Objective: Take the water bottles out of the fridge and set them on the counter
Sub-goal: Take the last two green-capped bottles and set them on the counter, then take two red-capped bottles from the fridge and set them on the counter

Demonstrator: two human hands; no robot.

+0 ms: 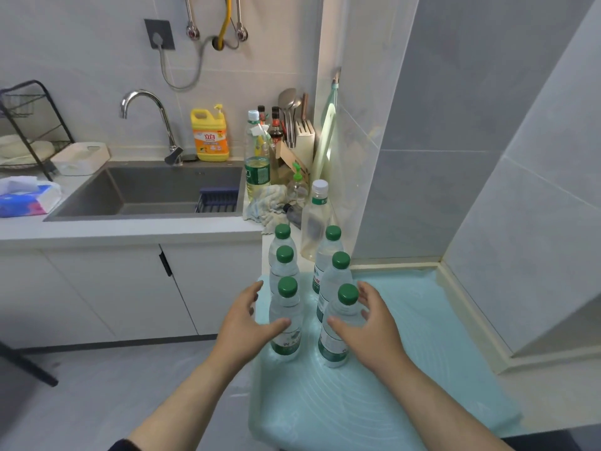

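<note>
Several clear water bottles with green caps stand upright in two rows on a light-blue mat [406,369] on the counter. My left hand [247,323] is at the left side of the front-left bottle [286,323]; its thumb lies across the bottle's body and its fingers are spread and apart from it. My right hand [370,323] mirrors it at the front-right bottle [336,333], with the thumb on the bottle's front and the fingers spread beside the cap. Neither hand closes round its bottle. No fridge is in view.
Behind the rows stand a taller white-capped bottle [315,219], a cloth [265,205], an oil bottle [257,157] and a knife block [300,141]. The sink [153,193] with its tap and yellow detergent [209,135] lies to the left. A tiled wall [422,157] bounds the mat at the right.
</note>
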